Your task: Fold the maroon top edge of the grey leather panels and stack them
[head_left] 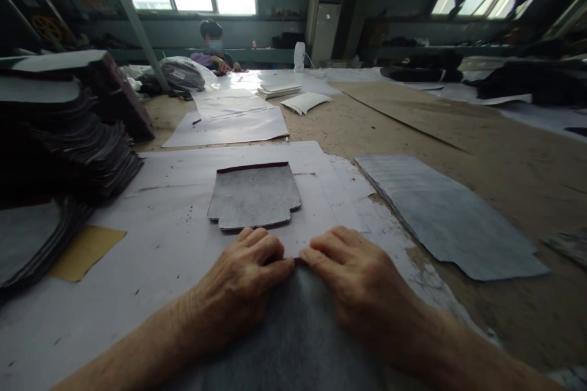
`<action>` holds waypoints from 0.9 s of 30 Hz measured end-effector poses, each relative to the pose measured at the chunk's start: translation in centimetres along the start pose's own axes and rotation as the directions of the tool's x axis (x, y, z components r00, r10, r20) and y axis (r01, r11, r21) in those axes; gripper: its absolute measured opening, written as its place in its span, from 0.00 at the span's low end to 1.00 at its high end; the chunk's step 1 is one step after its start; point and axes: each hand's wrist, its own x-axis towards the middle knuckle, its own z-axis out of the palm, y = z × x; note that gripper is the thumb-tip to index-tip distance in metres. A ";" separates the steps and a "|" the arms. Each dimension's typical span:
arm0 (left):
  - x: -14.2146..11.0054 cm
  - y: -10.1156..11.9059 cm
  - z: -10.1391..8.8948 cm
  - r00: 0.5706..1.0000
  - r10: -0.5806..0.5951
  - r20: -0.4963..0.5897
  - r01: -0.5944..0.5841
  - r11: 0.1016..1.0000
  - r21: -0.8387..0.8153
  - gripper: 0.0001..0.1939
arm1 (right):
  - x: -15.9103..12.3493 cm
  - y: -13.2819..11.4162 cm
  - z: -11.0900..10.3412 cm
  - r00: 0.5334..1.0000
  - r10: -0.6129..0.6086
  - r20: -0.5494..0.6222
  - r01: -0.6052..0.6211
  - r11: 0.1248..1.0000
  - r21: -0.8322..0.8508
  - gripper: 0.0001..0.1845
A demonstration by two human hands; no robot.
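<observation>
A grey sheet of backed material point(298, 330) lies before me, its far edge showing a narrow dark red strip between my thumbs. Curled over that edge from the left is my left hand point(247, 275), thumb and fingers closed on it. My right hand point(355, 269) pinches the same edge a short way to the right. Just beyond my hands lies a smaller grey panel point(254, 195) with notched lower corners and a dark red band along its top. Most of the near sheet's edge is hidden under my fingers.
Tall stacks of dark, grey-backed pieces point(92, 134) stand at left, by a tan card point(87, 252). White paper point(151, 269) covers the work surface. Another grey sheet point(449, 214) lies at right. Farther back are white sheets point(229, 125) and a seated person point(213, 55).
</observation>
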 end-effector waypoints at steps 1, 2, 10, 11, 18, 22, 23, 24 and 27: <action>0.0 0.1 0.0 1.000 -0.004 0.005 0.003 1.000 0.008 0.14 | 0.1 -0.6 0.6 1.000 -0.027 0.015 0.027 1.000 -0.014 0.15; -0.1 0.1 0.0 1.000 -0.008 0.013 0.008 1.000 0.015 0.14 | 0.1 -1.0 1.1 0.999 -0.048 0.017 0.049 0.998 -0.036 0.15; -1.4 -1.1 -1.6 1.000 -0.015 -0.011 0.014 0.999 -0.043 0.15 | -0.4 -1.0 1.2 0.994 -0.095 0.049 0.098 0.994 -0.053 0.13; -1.6 -1.3 -1.9 1.000 0.002 -0.014 -0.002 0.999 -0.037 0.16 | -0.3 -0.9 1.2 0.995 -0.087 0.045 0.089 0.995 -0.051 0.14; -2.8 -1.7 -2.9 0.999 0.037 0.022 -0.037 0.999 -0.005 0.16 | 0.0 -1.2 1.4 0.993 -0.111 0.043 0.116 0.986 -0.116 0.21; -2.9 -1.4 -2.5 0.997 0.076 0.014 -0.076 0.996 0.044 0.15 | 0.6 -1.7 0.9 0.987 -0.126 0.097 0.141 0.976 -0.166 0.20; -2.9 -1.4 -2.5 0.997 0.074 0.021 -0.075 0.996 0.050 0.14 | 0.8 -1.9 0.8 0.985 -0.130 0.117 0.151 0.969 -0.193 0.19; -2.8 -1.3 -2.5 0.997 0.069 0.035 -0.071 0.996 0.055 0.14 | 1.1 -2.2 0.8 0.981 -0.133 0.138 0.163 0.960 -0.230 0.18; -2.5 -1.1 -2.5 0.997 0.052 0.063 -0.056 0.996 0.066 0.14 | 2.1 -3.1 1.2 0.982 -0.129 0.142 0.167 0.935 -0.312 0.15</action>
